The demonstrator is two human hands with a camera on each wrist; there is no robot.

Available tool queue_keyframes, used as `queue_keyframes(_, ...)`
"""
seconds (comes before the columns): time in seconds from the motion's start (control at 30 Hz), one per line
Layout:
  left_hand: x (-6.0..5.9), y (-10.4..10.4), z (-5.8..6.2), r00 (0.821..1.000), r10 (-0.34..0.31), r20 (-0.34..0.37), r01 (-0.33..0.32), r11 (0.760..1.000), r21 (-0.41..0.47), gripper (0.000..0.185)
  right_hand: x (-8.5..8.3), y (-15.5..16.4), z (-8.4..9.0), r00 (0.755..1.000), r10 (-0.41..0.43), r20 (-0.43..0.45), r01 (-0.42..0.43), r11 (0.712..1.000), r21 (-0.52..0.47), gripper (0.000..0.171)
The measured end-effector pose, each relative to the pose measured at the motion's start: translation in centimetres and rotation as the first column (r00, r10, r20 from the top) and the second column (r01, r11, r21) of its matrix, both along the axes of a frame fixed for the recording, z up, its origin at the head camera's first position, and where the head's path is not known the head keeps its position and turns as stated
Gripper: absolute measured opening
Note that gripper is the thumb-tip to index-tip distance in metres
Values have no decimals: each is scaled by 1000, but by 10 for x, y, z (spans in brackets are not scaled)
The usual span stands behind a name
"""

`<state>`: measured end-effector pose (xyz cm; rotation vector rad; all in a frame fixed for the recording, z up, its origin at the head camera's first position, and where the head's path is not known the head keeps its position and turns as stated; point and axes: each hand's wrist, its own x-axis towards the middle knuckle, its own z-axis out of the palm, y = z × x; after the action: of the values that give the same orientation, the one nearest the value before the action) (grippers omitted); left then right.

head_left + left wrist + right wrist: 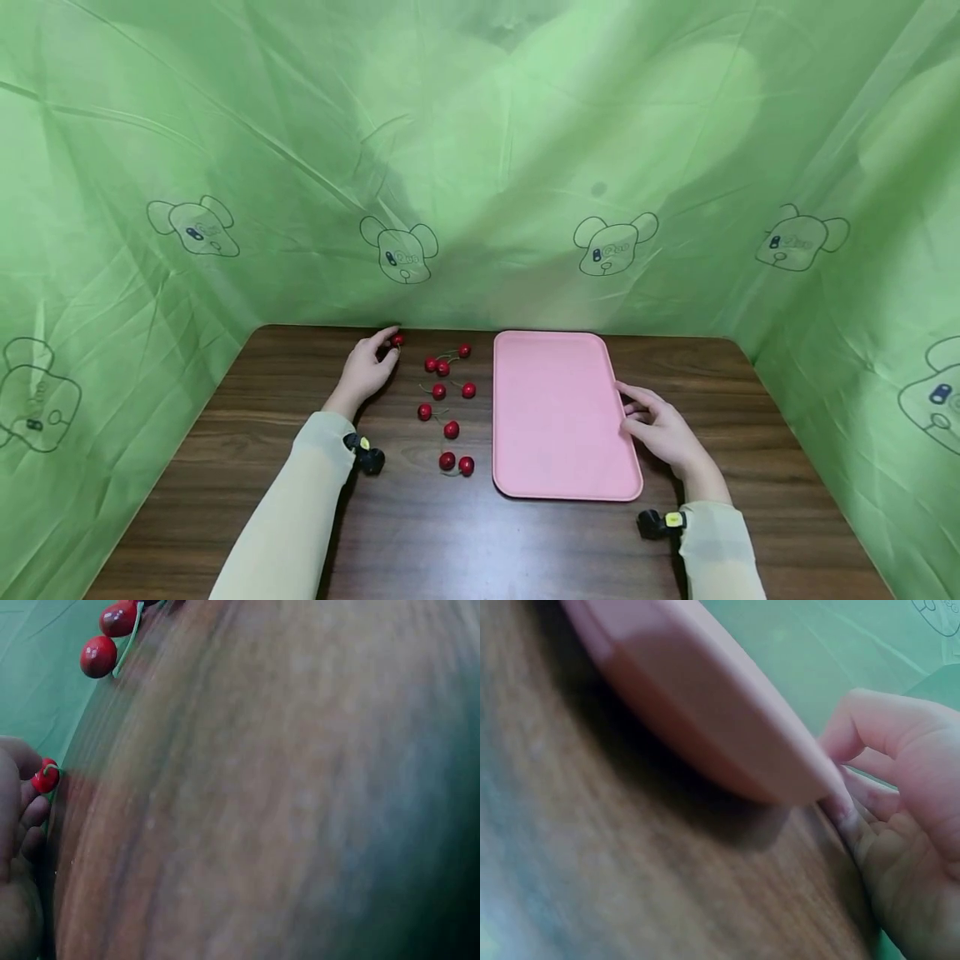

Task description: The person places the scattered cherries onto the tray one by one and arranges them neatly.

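Pinching a cherry point(397, 340), left hand point(367, 371); right hand point(660, 425) touching tray point(558, 408)

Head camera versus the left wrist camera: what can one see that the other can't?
Only the head view shows the pink tray, the right hand touching its edge, and most of the loose cherries. Only the left wrist view shows, close up, the green stem on the held cherry. Both show the left hand pinching that cherry and the wooden table.

Dark wooden surface point(420, 533) in my view.
A pink tray point(558, 417) lies right of centre on it; loose red cherries point(447, 392) are scattered just left of the tray.
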<state>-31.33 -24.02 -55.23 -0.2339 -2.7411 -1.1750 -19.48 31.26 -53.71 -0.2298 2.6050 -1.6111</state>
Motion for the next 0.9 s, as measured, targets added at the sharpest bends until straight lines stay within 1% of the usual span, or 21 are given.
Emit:
queue_keyframes(0.17,1,-3,-2,999,-40,-30,39,999,-20,48,-1,0,-1,1000,4,1,-4,1000,-7,69)
queue_keyframes(0.33,-1,-4,-2,994,-75,-83,74,997,-14,47,-2,2,-3,1000,0,4,0,1000,-7,69)
queue_keyframes(0.4,0,-3,-3,992,-88,-92,87,996,-17,48,-2,2,-4,1000,1,8,-1,1000,-7,69)
queue_keyframes(0.63,1,-1,-5,989,-145,-36,142,987,-80,47,-3,1,-3,1000,-8,12,8,1000,-14,70)
queue_keyframes(0.9,0,-2,-5,990,-141,-30,138,987,-79,37,-3,3,-8,1000,-14,12,14,1000,6,69)
